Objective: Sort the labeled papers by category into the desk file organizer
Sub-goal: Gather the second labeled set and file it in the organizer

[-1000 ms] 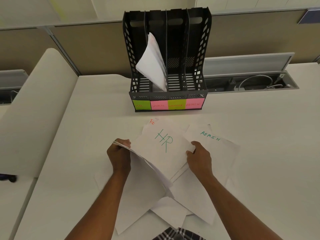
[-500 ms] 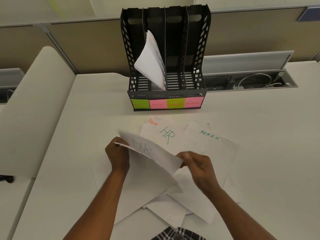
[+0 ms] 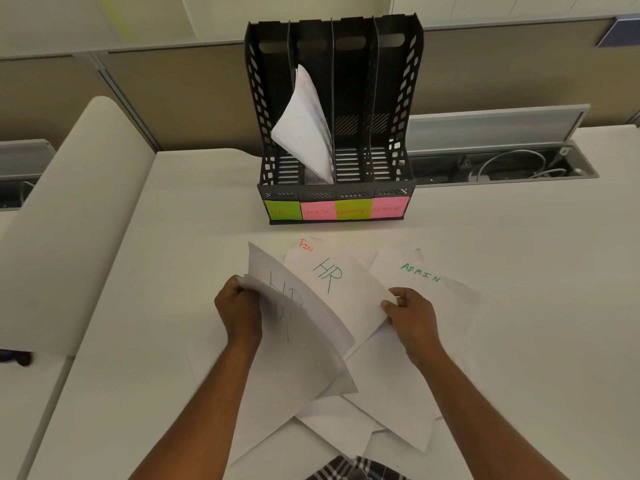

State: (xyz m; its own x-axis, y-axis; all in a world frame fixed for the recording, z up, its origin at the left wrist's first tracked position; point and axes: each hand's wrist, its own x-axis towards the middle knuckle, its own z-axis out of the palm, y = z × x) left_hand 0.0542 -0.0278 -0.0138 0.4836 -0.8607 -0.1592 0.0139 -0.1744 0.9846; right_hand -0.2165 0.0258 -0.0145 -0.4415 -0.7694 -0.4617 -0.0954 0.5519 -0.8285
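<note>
A black desk file organizer [image 3: 396, 98] stands at the back of the white desk, its four slots tagged HR, SPORTS, FINANCE and ADMIN. White sheets [image 3: 304, 129] lean in the SPORTS slot. My left hand [image 3: 239, 306] grips a raised stack of papers [image 3: 298, 337] with HR showing through from behind. My right hand [image 3: 412, 317] pinches the corner of a flat sheet marked HR [image 3: 343, 282] in green. An ADMIN sheet [image 3: 420, 271] lies to the right, and a sheet marked FIN [image 3: 306, 244] peeks out behind. More loose papers [image 3: 391, 403] lie underneath.
An open cable trough [image 3: 505, 164] with wires runs along the desk's back right. A beige partition [image 3: 156, 98] rises behind the organizer. A curved white desk panel [image 3: 69, 220] adjoins on the left. A checked garment [image 3: 356, 471] shows at the bottom edge.
My left hand lifted an HR sheet upright onto its stack, uncovering another HR sheet. My right hand let go of the first sheet and took the corner of the uncovered one.
</note>
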